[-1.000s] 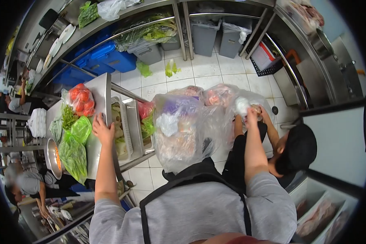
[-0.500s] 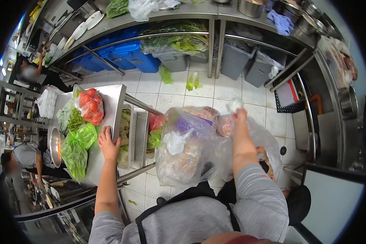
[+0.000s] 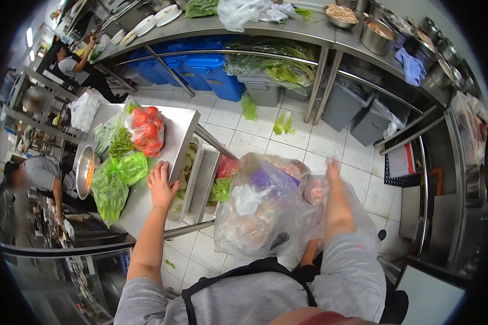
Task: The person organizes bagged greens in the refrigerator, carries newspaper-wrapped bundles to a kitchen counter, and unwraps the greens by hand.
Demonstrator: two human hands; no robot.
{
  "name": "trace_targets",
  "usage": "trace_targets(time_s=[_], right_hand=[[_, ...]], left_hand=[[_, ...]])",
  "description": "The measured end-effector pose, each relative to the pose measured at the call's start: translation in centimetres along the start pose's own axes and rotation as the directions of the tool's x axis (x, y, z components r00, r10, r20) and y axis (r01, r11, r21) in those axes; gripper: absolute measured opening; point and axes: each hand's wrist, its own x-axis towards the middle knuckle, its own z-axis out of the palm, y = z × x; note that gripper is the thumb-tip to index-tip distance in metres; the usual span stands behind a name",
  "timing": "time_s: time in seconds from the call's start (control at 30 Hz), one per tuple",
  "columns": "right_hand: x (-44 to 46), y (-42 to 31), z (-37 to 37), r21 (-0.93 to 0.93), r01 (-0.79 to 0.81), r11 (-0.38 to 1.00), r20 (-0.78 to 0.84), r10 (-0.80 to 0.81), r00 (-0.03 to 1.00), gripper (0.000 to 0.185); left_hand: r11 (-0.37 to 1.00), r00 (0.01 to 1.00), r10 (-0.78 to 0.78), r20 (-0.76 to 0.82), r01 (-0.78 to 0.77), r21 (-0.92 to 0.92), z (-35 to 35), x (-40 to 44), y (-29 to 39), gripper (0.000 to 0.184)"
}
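My left hand (image 3: pixel 161 185) lies with fingers spread on the corner of a steel table (image 3: pixel 173 122). Close to it are a green plastic bag of leafy greens (image 3: pixel 111 189), a clear bag of tomatoes (image 3: pixel 147 132) and a metal bowl (image 3: pixel 83 176) with orange shreds. Over to the right, my right hand (image 3: pixel 334 169) is stretched out above large clear plastic bags (image 3: pixel 255 216) by the floor. Motion smears its fingers, and no white item shows in it. Pinkish contents (image 3: pixel 314 192) show through one bag; the rest is hard to make out.
Lettuce scraps (image 3: pixel 283 124) lie on the tiled floor (image 3: pixel 320 143). Blue bins (image 3: pixel 211 76) and grey bins (image 3: pixel 339 103) stand under the back counter (image 3: pixel 293 30). A white basket (image 3: pixel 185 184) sits under the table's edge. Two people (image 3: pixel 43 179) (image 3: pixel 73 70) are at the left.
The white crumpled item that was in my right hand is no longer visible there. My left hand stays on the table. The whole view has shifted and tilted.
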Motion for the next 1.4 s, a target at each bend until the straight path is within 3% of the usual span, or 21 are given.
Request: trace_targets(time_s=[0.07, 0.17, 0.3, 0.4, 0.47, 0.5, 0.57, 0.63, 0.67, 0.7, 0.73, 0.77, 0.87, 1.0, 1.03, 1.07, 1.13, 1.17, 1.3, 1.37, 1.4], right_hand=[[-12.7, 7.1, 3.3, -0.278, -0.104, 0.955, 0.306, 0.191, 0.933, 0.060], [-29.8, 12.3, 3.7, -0.482, -0.195, 0.854, 0.698, 0.509, 0.504, 0.059], [-40.6, 13.8, 1.4, -0.604, -0.171, 0.778, 0.768, 0.626, 0.136, 0.058], [-37.3, 13.3, 1.3, -0.615, -0.128, 0.778, 0.748, 0.627, 0.217, 0.057], [-31.2, 12.1, 1.3, -0.562, -0.027, 0.827, 0.718, 0.504, 0.481, 0.057], [-28.1, 9.1, -0.2, -0.579, 0.117, 0.807, 0.633, 0.354, 0.689, 0.056], [-22.2, 2.3, -2.6, -0.589, 0.247, 0.770, 0.348, -0.034, 0.937, 0.058], [-19.3, -4.4, -4.6, -0.522, 0.336, 0.784, 0.137, -0.311, 0.940, 0.064], [-20.2, -10.0, -5.4, -0.501, 0.250, 0.828, -0.006, -0.292, 0.956, 0.062], [-19.7, -13.8, -5.9, -0.246, 0.047, 0.968, 0.101, -0.022, 0.995, 0.059], [-24.5, -20.1, -6.2, -0.152, 0.142, 0.978, 0.007, -0.142, 0.990, 0.058], [-29.9, -26.8, -5.7, -0.064, 0.262, 0.963, -0.094, -0.267, 0.959, 0.057], [-39.1, -34.1, -0.4, 0.049, 0.429, 0.902, -0.035, -0.427, 0.903, 0.054], [-50.6, -42.1, 11.8, 0.125, 0.758, 0.640, 0.093, -0.768, 0.633, 0.052], [-54.7, -45.7, 13.7, 0.103, 0.823, 0.558, 0.122, -0.829, 0.546, 0.051], [-58.5, -49.3, 15.1, 0.261, 0.738, 0.622, 0.210, -0.783, 0.585, 0.052], [-61.8, -53.9, 17.7, 0.252, 0.866, 0.431, 0.216, -0.898, 0.384, 0.053], [-63.2, -56.6, 18.7, 0.249, 0.911, 0.328, 0.223, -0.935, 0.275, 0.052], [-64.0, -61.8, 23.3, 0.059, 0.972, 0.226, 0.282, -0.938, 0.201, 0.049], [-63.4, -63.4, 25.3, 0.077, 0.962, 0.260, 0.293, -0.929, 0.228, 0.049], [-62.9, -64.1, 26.5, 0.078, 0.963, 0.258, 0.305, -0.926, 0.223, 0.049]], left_hand=[[1.000, 1.000, -0.014, 0.026, 0.014, -0.007, -0.1, -0.1, 0.0, 0.076], [0.999, 1.000, -0.014, 0.012, 0.015, -0.038, 0.3, -0.1, -0.6, 0.074], [1.000, 1.000, -0.018, 0.009, 0.018, -0.017, 0.2, -0.1, -0.3, 0.075], [0.999, 1.000, -0.007, 0.011, 0.007, -0.041, 0.6, -0.3, -1.3, 0.072], [0.983, 0.984, 0.086, -0.156, -0.109, -0.147, 0.7, -0.7, -1.7, 0.067], [0.967, 0.967, 0.126, -0.223, -0.169, -0.190, 0.4, -1.2, -1.8, 0.065], [0.893, 0.923, 0.196, -0.331, -0.307, -0.330, -0.2, -2.6, -2.1, 0.055], [0.719, 0.872, 0.252, -0.420, -0.459, -0.522, -1.1, -5.6, -2.1, 0.048], [0.601, 0.839, 0.276, -0.469, -0.531, -0.597, -2.3, -8.4, -2.5, 0.047], [0.566, 0.803, 0.342, -0.487, -0.590, -0.575, -3.2, -11.6, -3.8, 0.045], [0.534, 0.761, 0.401, -0.510, -0.647, -0.545, -3.8, -14.9, -5.7, 0.043], [0.545, 0.801, 0.377, -0.464, -0.597, -0.589, -4.0, -18.5, -8.1, 0.044], [0.614, 0.918, 0.295, -0.265, -0.395, -0.683, -3.3, -30.1, -18.4, 0.042], [0.807, 0.988, -0.147, 0.052, 0.150, -0.571, -1.1, -46.5, -35.5, 0.037], [0.831, 0.960, -0.271, 0.073, 0.272, -0.484, -1.2, -50.4, -39.3, 0.037], [0.809, 0.894, -0.445, 0.054, 0.427, -0.404, -2.3, -54.0, -42.2, 0.035], [0.711, 0.747, -0.664, 0.020, 0.639, -0.294, -4.5, -60.2, -46.9, 0.031], [0.558, 0.592, -0.801, 0.093, 0.794, -0.242, -4.4, -63.3, -49.0, 0.028], [-0.022, -0.002, -0.997, 0.075, 0.961, -0.275, -0.6, -73.7, -50.8, 0.019], [-0.208, -0.160, -0.973, 0.166, 0.920, -0.332, 3.4, -76.2, -48.2, 0.017], [-0.177, -0.027, -0.948, 0.316, 0.873, -0.455, 5.1, -76.8, -46.4, 0.018]])
